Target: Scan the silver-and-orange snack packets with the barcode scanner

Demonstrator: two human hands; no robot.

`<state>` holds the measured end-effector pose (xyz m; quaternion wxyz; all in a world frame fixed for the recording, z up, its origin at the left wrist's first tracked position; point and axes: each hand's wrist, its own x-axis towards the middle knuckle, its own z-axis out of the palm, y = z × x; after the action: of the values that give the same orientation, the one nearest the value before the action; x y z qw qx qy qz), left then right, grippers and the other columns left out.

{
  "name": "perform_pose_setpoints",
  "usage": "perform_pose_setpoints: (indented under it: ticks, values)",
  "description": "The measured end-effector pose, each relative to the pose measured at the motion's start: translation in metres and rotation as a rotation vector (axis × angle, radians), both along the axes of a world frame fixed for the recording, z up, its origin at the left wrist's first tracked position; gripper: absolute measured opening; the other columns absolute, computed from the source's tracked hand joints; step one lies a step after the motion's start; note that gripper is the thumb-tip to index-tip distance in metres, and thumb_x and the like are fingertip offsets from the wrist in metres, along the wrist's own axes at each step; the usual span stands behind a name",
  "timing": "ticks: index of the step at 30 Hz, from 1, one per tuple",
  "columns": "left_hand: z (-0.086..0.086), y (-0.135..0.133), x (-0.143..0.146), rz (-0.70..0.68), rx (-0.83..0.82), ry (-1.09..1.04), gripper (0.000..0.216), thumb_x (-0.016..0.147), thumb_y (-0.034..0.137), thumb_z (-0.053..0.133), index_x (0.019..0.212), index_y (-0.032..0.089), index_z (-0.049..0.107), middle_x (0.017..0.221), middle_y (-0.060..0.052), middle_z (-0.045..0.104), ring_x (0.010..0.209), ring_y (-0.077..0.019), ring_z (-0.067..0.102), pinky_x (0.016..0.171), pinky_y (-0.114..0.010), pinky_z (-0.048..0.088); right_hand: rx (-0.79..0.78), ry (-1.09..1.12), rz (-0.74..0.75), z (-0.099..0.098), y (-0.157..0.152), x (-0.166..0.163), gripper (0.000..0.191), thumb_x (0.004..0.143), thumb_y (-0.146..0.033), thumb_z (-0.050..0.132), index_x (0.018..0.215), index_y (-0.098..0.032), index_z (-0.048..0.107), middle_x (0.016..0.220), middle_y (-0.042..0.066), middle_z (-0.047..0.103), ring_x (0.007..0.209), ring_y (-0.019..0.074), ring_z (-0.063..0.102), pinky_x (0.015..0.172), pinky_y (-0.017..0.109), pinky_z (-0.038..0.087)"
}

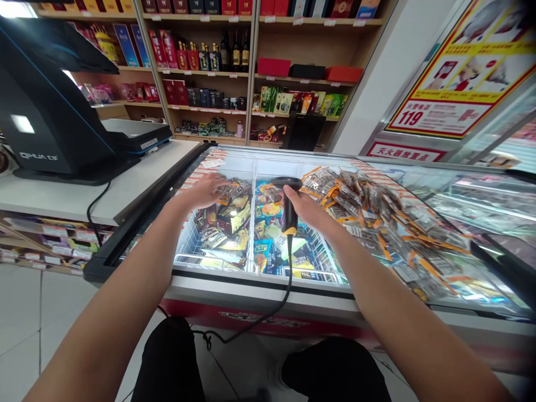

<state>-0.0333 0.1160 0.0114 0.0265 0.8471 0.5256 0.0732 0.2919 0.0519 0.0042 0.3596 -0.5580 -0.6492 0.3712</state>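
Observation:
My right hand [307,207] is wrapped round a black barcode scanner [290,215] with a yellow collar, its cable hanging down over the freezer's front. To its left, above the freezer's glass lid, my left hand [203,191] has its fingers closed at the edge of a small snack packet [228,192] with an orange edge. Many similar silvery-brown packets [368,206] lie heaped on the glass to the right of the scanner. Beneath the glass, wire baskets hold colourful frozen goods [234,215], split by a white divider [253,218].
A black checkout scale [54,111] stands on a white counter [138,184] at the left. Shelves [201,72] with boxes and bottles line the back. The scanner cable [259,319] loops low between my knees and the chest freezer [201,287].

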Motion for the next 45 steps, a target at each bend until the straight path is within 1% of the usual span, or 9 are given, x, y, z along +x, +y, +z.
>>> perform_pose_setpoints:
  ticks: [2, 11, 18, 25, 29, 31, 34, 38, 45]
  values:
    - [-0.007, -0.001, 0.013, -0.140, -0.027, -0.008, 0.055, 0.101, 0.036, 0.037, 0.154, 0.027, 0.051, 0.160, -0.009, 0.045, 0.149, -0.0284, 0.039, 0.124, -0.046, 0.032, 0.033, -0.047, -0.025, 0.000, -0.001, -0.001, 0.068, 0.088, -0.088, 0.047, 0.089, -0.023, 0.068, 0.084, 0.010, 0.069, 0.086, 0.0286, 0.064, 0.077, 0.036, 0.047]
    - [-0.013, -0.005, 0.027, 0.051, -0.043, 0.055, 0.058, 0.102, 0.034, 0.041, 0.160, 0.027, 0.042, 0.160, -0.017, 0.040, 0.143, -0.0364, 0.046, 0.115, -0.052, 0.040, 0.036, -0.068, -0.014, -0.003, 0.002, -0.003, 0.072, 0.089, -0.089, 0.042, 0.095, -0.022, 0.068, 0.084, 0.010, 0.069, 0.088, 0.0294, 0.063, 0.076, 0.037, 0.049]
    - [-0.021, -0.005, 0.038, -0.104, -0.040, -0.145, 0.059, 0.099, 0.048, 0.045, 0.149, 0.018, 0.055, 0.150, -0.017, 0.053, 0.140, -0.0334, 0.051, 0.117, -0.047, 0.042, 0.029, -0.027, -0.068, -0.003, 0.000, -0.006, 0.069, 0.089, -0.086, 0.047, 0.092, -0.021, 0.069, 0.081, 0.009, 0.070, 0.085, 0.0275, 0.066, 0.074, 0.034, 0.051]
    - [-0.022, -0.037, 0.098, -0.228, -0.194, -0.233, 0.080, 0.101, 0.059, 0.043, 0.164, 0.011, 0.031, 0.175, -0.021, 0.014, 0.161, -0.0358, 0.021, 0.128, -0.049, 0.028, 0.120, 0.137, -0.131, 0.011, 0.001, -0.007, 0.066, 0.090, -0.083, 0.050, 0.084, -0.020, 0.068, 0.092, 0.011, 0.074, 0.091, 0.0253, 0.069, 0.085, 0.034, 0.054]
    - [-0.027, -0.057, 0.144, -0.320, -0.156, -0.171, 0.073, 0.103, 0.051, 0.042, 0.166, 0.017, 0.025, 0.177, -0.019, 0.006, 0.160, -0.0400, 0.024, 0.123, -0.053, 0.036, 0.031, 0.109, -0.168, 0.025, -0.003, 0.006, 0.057, 0.091, -0.074, 0.059, 0.075, -0.020, 0.065, 0.079, 0.010, 0.071, 0.075, 0.0238, 0.067, 0.075, 0.035, 0.055]
    - [-0.031, -0.062, 0.159, -0.392, -0.054, -0.141, 0.070, 0.103, 0.042, 0.045, 0.165, 0.016, 0.026, 0.176, -0.021, 0.009, 0.158, -0.0414, 0.028, 0.125, -0.053, 0.032, -0.022, 0.036, -0.200, 0.030, -0.004, 0.012, 0.050, 0.091, -0.066, 0.065, 0.071, -0.020, 0.063, 0.068, 0.007, 0.066, 0.065, 0.0219, 0.063, 0.068, 0.035, 0.053]
    - [-0.035, -0.060, 0.163, -0.322, 0.020, -0.225, 0.070, 0.104, 0.043, 0.044, 0.164, 0.014, 0.026, 0.174, -0.024, 0.012, 0.155, -0.0414, 0.033, 0.123, -0.054, 0.035, -0.043, 0.002, -0.233, 0.035, -0.005, 0.015, 0.046, 0.093, -0.060, 0.066, 0.071, -0.020, 0.062, 0.063, 0.005, 0.061, 0.059, 0.0201, 0.059, 0.062, 0.034, 0.051]
    - [-0.038, -0.044, 0.147, -0.196, 0.057, -0.299, 0.060, 0.104, 0.043, 0.042, 0.153, 0.010, 0.043, 0.153, -0.023, 0.052, 0.143, -0.0372, 0.049, 0.117, -0.054, 0.041, 0.013, -0.035, -0.239, 0.039, -0.011, 0.009, 0.045, 0.093, -0.061, 0.066, 0.073, -0.021, 0.060, 0.062, 0.003, 0.059, 0.058, 0.0182, 0.057, 0.059, 0.032, 0.049]
    - [-0.040, -0.036, 0.139, -0.470, 0.041, -0.118, 0.053, 0.103, 0.032, 0.038, 0.152, 0.012, 0.048, 0.155, -0.016, 0.054, 0.148, -0.0349, 0.041, 0.124, -0.053, 0.032, -0.089, -0.178, -0.022, 0.036, -0.018, 0.001, 0.053, 0.092, -0.072, 0.059, 0.081, -0.021, 0.064, 0.064, 0.005, 0.060, 0.058, 0.0196, 0.056, 0.054, 0.033, 0.046]
